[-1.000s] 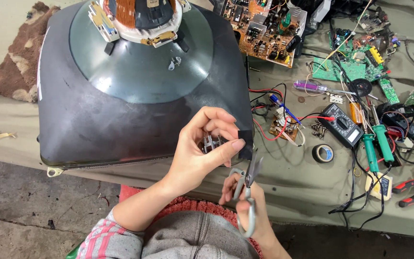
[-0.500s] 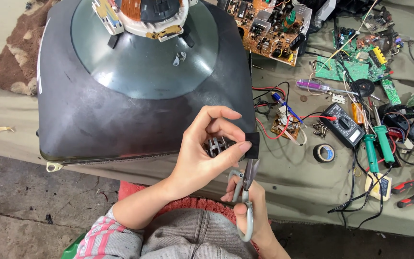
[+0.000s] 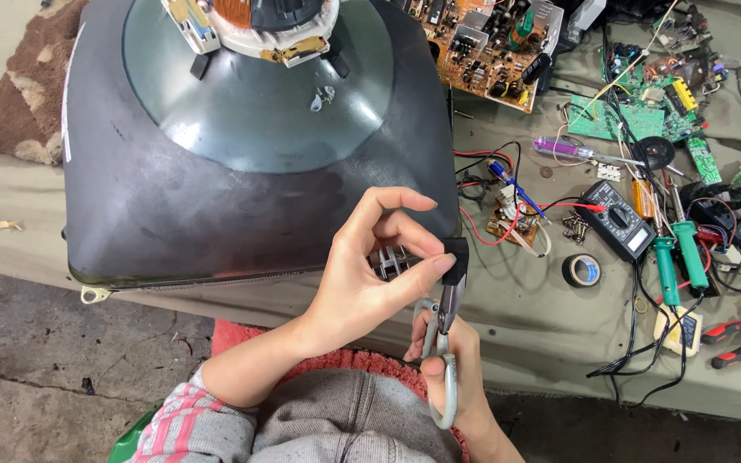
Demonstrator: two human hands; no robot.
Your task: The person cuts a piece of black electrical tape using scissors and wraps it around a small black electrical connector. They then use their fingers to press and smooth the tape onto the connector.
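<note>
The left hand [image 3: 362,287] is pinching a strip of black tape [image 3: 456,251] between thumb and forefinger, just in front of the picture tube [image 3: 216,189] lying face-down on the counter [image 3: 508,317]. The right hand [image 3: 456,377] is gripping grey-handled scissors [image 3: 444,343], blades pointing up and closing on the tape right under the left fingertips [image 3: 441,264]. So close a cut risks nicking a finger, and sticky tape could be folding onto the blades.
</note>
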